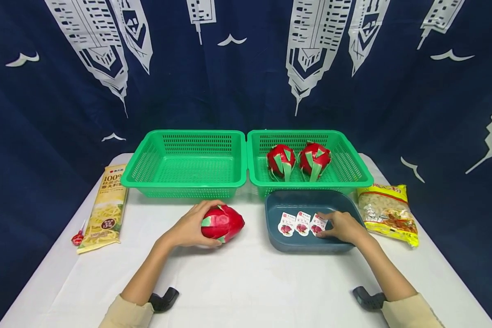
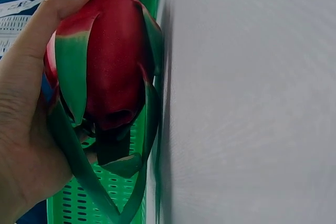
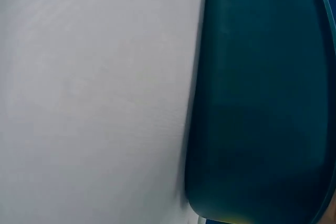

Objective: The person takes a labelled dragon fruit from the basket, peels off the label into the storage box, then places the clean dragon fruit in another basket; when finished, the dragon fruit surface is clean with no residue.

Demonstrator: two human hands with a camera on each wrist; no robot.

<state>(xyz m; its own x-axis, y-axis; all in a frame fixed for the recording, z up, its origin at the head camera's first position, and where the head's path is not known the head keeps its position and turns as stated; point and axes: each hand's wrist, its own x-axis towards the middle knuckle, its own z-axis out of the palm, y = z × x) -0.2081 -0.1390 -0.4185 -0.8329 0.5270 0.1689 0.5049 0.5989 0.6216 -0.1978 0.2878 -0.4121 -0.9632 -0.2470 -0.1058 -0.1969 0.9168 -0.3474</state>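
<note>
My left hand [image 1: 192, 228] grips a red dragon fruit [image 1: 225, 223] with green scales, on or just above the white table. In the left wrist view, the thumb of my left hand [image 2: 26, 72] lies along the side of the dragon fruit [image 2: 115, 56]. My right hand [image 1: 342, 226] reaches into a dark blue-grey bin [image 1: 311, 247], thumb and index finger at the edges of the rightmost dragon fruit label [image 1: 317, 224]. Beside it lie a middle label [image 1: 302, 223] and a left label [image 1: 286, 224]. The right wrist view shows mostly the bin [image 3: 262, 87]; the fingers are hidden there.
A left green basket [image 1: 184, 184] stands behind the left hand. The right green basket [image 1: 311, 185] holds two dragon fruits [image 1: 315, 159]. A pasta packet [image 1: 106, 209] and a lollipop [image 1: 77, 238] lie at left, a yellow food bag [image 1: 387, 212] at right.
</note>
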